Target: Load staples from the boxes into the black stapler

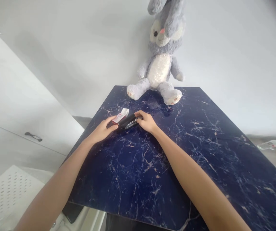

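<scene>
Near the back left of the blue marbled table, a black stapler-like object with a silvery strip lies between both hands. My left hand has its fingers and thumb closed round the left end of the black object, its fingertips also touching a small white and red box. That box lies tilted just behind the black object. At the other end, my right hand pinches the black object with thumb and fingers.
A grey and white plush rabbit sits at the table's back edge against the wall. To the left stand a white cabinet and a perforated white seat. Clear plastic packaging lies off the right side.
</scene>
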The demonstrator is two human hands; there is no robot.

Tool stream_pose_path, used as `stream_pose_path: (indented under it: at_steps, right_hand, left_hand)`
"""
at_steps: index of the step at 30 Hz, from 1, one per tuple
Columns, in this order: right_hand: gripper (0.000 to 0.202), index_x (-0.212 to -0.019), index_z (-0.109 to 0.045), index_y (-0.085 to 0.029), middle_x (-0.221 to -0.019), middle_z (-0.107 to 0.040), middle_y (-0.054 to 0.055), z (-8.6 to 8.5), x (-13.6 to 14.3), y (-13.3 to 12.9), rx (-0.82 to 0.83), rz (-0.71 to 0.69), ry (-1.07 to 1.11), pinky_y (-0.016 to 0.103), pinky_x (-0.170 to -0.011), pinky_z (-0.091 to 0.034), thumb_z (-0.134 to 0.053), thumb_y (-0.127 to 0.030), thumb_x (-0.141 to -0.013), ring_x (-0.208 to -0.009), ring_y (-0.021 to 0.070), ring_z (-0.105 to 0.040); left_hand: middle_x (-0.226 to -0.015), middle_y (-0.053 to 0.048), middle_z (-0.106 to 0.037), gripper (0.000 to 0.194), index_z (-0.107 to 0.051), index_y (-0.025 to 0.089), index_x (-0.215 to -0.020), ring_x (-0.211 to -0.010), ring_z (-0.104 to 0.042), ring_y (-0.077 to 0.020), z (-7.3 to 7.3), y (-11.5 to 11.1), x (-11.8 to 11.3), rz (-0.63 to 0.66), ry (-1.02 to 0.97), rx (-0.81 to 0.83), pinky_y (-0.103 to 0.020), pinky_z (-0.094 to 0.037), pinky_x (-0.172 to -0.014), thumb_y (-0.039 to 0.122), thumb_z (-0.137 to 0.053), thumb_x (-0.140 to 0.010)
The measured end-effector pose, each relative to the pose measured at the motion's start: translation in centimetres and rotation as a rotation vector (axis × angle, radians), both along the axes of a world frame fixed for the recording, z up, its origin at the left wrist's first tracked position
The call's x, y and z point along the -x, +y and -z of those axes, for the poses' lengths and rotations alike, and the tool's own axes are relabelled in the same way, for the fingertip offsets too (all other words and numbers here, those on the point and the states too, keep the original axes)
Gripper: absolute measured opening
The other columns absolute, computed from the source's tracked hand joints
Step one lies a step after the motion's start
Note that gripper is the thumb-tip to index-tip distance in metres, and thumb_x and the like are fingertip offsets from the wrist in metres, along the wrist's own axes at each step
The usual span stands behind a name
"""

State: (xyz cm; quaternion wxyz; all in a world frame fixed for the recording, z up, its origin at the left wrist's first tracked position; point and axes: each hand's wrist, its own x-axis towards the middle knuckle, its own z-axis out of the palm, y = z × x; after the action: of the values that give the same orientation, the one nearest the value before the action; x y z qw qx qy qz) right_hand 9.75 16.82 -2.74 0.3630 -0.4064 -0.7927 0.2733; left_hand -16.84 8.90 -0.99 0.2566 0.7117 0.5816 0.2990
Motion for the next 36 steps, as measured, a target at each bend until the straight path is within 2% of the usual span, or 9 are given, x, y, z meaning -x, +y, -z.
stream_pose_path:
  at_steps: [5, 8, 13, 16, 20, 23, 27, 32, 36]
  right_hand:
    - [0.020, -0.089, -0.068, -0.022, -0.088, -0.072, 0.000, -0.1, -1.7, 0.2, -0.117, -0.032, -0.094, 0.031, -0.083, -0.050, -0.053, -0.014, -0.079, -0.082, 0.0183, -0.064]
    - [0.026, -0.090, -0.069, -0.021, -0.096, -0.070, 0.003, -0.2, -2.6, 0.2, -0.194, -0.061, -0.147, 0.035, -0.091, -0.047, -0.052, -0.009, -0.076, -0.092, 0.0217, -0.060]
    - [0.034, -0.095, -0.071, -0.023, -0.108, -0.069, 0.005, -0.6, -2.6, -0.7, -0.275, -0.099, -0.209, 0.037, -0.097, -0.044, -0.048, -0.005, -0.076, -0.100, 0.0236, -0.057]
    - [0.032, -0.096, -0.070, -0.023, -0.105, -0.069, 0.007, -0.7, -2.6, -1.1, -0.291, -0.019, -0.202, 0.039, -0.099, -0.043, -0.049, -0.007, -0.079, -0.102, 0.0257, -0.057]
    - [0.025, -0.102, -0.065, -0.022, -0.096, -0.069, 0.006, -0.5, -2.7, -0.7, -0.256, 0.139, -0.129, 0.037, -0.090, -0.048, -0.051, -0.015, -0.082, -0.091, 0.0240, -0.062]
    - [0.017, -0.097, -0.065, -0.023, -0.085, -0.070, 0.002, -0.4, -2.9, -0.3, -0.215, 0.207, -0.064, 0.032, -0.082, -0.050, -0.053, -0.023, -0.085, -0.078, 0.0194, -0.065]
    - [0.014, -0.092, -0.064, -0.022, -0.086, -0.072, 0.002, -0.3, -3.1, -0.1, -0.189, 0.285, 0.020, 0.030, -0.080, -0.051, -0.052, -0.027, -0.087, -0.077, 0.0183, -0.068]
    - [0.015, -0.094, -0.064, -0.021, -0.090, -0.074, 0.004, 0.0, -3.5, 0.5, -0.153, 0.357, 0.100, 0.030, -0.081, -0.052, -0.052, -0.028, -0.088, -0.080, 0.0191, -0.071]
    - [0.023, -0.107, -0.063, -0.021, -0.098, -0.074, 0.006, 0.5, -3.6, 0.9, -0.118, 0.373, 0.131, 0.032, -0.082, -0.053, -0.053, -0.029, -0.088, -0.079, 0.0189, -0.072]
  left_hand:
    - [-0.133, -0.007, -0.066, 0.050, -0.064, 0.024, -0.129, -0.123, -0.060, -0.0311, 0.3, 0.3, -0.9, -0.223, 0.075, -0.066, -0.042, -0.044, -0.105, 0.054, -0.040, -0.098]
    - [-0.118, -0.007, -0.074, 0.044, -0.072, 0.023, -0.116, -0.109, -0.067, -0.0313, 0.5, 0.5, -1.0, -0.233, 0.079, -0.088, -0.040, -0.049, -0.097, 0.053, -0.049, -0.094]
    - [-0.115, -0.004, -0.075, 0.034, -0.072, 0.026, -0.113, -0.104, -0.069, -0.0276, 0.3, 0.1, -1.2, -0.254, 0.022, -0.170, -0.039, -0.052, -0.094, 0.048, -0.055, -0.092]
    - [-0.113, -0.003, -0.075, 0.027, -0.071, 0.025, -0.107, -0.104, -0.070, -0.0235, -0.1, -0.2, -1.2, -0.264, -0.037, -0.238, -0.036, -0.053, -0.096, 0.042, -0.055, -0.094]
    - [-0.114, -0.005, -0.074, 0.031, -0.064, 0.023, -0.119, -0.106, -0.070, -0.0218, -0.7, -0.6, -0.9, -0.269, -0.094, -0.307, -0.036, -0.054, -0.097, 0.040, -0.052, -0.096]
    - [-0.123, -0.005, -0.071, 0.036, -0.065, 0.026, -0.123, -0.112, -0.067, -0.0264, -0.6, -0.7, -0.9, -0.199, -0.017, -0.249, -0.040, -0.053, -0.098, 0.043, -0.060, -0.091]
    - [-0.122, -0.004, -0.072, 0.034, -0.068, 0.028, -0.119, -0.107, -0.069, -0.0282, -0.1, -0.9, -1.7, -0.188, 0.003, -0.198, -0.041, -0.056, -0.093, 0.045, -0.061, -0.090]
    - [-0.116, -0.004, -0.073, 0.027, -0.067, 0.024, -0.116, -0.103, -0.070, -0.0218, -0.8, -1.5, -2.0, -0.217, -0.049, -0.432, -0.036, -0.056, -0.094, 0.033, -0.062, -0.092]
    - [-0.114, -0.005, -0.072, 0.022, -0.070, 0.023, -0.108, -0.111, -0.064, -0.0247, -1.4, -1.2, -0.9, -0.329, 0.108, -0.573, -0.042, -0.049, -0.102, 0.029, -0.052, -0.095]
